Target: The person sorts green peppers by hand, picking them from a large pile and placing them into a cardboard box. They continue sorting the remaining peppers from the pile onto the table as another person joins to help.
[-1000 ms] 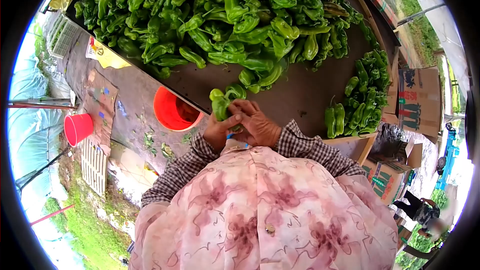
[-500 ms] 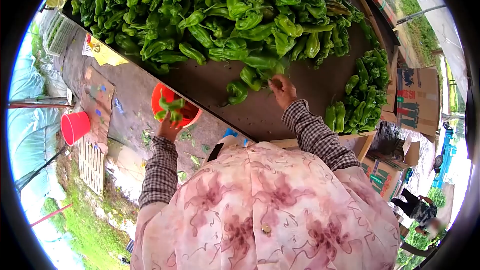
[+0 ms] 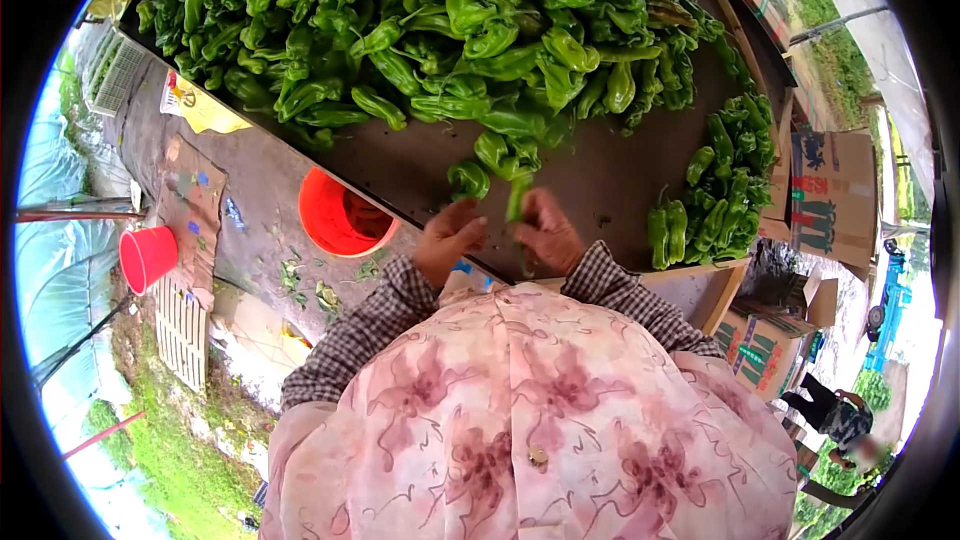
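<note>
My right hand (image 3: 549,230) is closed around a green pepper (image 3: 519,196), whose upper part sticks out past the fingers over the dark table (image 3: 610,175). My left hand (image 3: 450,242) is at the table's near edge with thumb and fingers a little apart; no pepper shows in it. Just beyond its fingertips lies a curled green pepper (image 3: 468,180). Another loose pepper (image 3: 490,150) rests behind that one, at the front of the large heap of green peppers (image 3: 450,50).
A smaller, neater pile of peppers (image 3: 715,205) lies at the table's right side. Below the left edge stands an orange-red bucket (image 3: 322,215). Farther left is a pink-red bucket (image 3: 148,258). Cardboard boxes (image 3: 832,190) stand at right, with a person (image 3: 840,415) beyond.
My left hand has come up from over the orange-red bucket to the table edge, and the pepper it held is gone from it. My right hand has drawn back slightly with a pepper.
</note>
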`<state>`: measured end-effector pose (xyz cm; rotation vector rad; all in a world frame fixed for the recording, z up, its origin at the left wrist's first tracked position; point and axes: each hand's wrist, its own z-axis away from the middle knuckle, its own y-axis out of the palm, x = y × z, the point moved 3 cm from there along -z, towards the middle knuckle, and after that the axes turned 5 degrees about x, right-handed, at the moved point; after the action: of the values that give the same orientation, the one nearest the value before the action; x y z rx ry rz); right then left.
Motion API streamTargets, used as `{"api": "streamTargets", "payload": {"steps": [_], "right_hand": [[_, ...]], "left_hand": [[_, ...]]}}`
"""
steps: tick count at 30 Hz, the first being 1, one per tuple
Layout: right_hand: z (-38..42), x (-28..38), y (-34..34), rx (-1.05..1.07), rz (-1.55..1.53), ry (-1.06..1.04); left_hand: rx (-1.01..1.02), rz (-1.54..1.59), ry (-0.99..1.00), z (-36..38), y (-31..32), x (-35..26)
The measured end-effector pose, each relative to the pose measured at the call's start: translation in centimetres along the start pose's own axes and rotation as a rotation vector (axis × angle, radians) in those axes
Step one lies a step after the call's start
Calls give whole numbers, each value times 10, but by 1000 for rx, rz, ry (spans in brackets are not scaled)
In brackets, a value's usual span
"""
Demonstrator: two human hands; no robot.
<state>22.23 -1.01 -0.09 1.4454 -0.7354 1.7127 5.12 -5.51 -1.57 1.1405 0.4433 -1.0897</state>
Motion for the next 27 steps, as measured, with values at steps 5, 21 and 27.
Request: {"api": "streamTargets", "payload": {"steps": [5,21,27], "right_hand": [[1,-1,15,389,-52,175],[-57,-12,-27,-30,944,413],[-15,-31,-42,-131,935,125]], "left_hand": [[214,153,-36,-5,0,24],[-980,324,214,42,-226,19],[-549,-721,702,33,-77,-39]]}}
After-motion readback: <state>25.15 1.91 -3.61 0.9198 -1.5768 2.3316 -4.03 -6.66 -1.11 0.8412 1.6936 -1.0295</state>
